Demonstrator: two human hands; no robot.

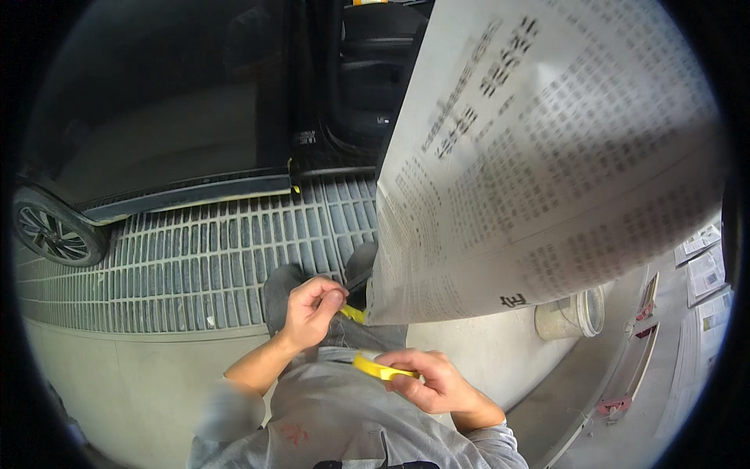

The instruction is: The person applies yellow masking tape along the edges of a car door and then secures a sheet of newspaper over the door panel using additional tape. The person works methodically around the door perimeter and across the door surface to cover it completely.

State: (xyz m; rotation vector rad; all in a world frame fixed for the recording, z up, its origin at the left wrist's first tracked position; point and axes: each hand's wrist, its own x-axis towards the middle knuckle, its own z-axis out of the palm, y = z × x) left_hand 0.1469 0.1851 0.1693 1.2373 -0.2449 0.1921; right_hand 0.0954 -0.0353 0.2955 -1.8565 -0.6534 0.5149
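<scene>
A roll of yellow masking tape [384, 370] is held between the thumb and fingers of my right hand [430, 384], in front of my grey shirt. My left hand [313, 311] pinches the end of a narrow dark strip [358, 281] at the lower left edge of a large printed newspaper sheet [527, 176]. Just beside my left thumb, a short piece of yellow tape [353, 314] shows at the sheet's bottom corner. The newspaper fills the upper right and hides what lies behind it.
A dark car body [176, 105] stands ahead, with a wheel [58, 225] at left and a sill [193, 196] edged in yellow tape. Under it runs a floor grating [222, 264]. To the right are a bucket [571, 315], a long rack [630, 375] and newspaper stacks [706, 275].
</scene>
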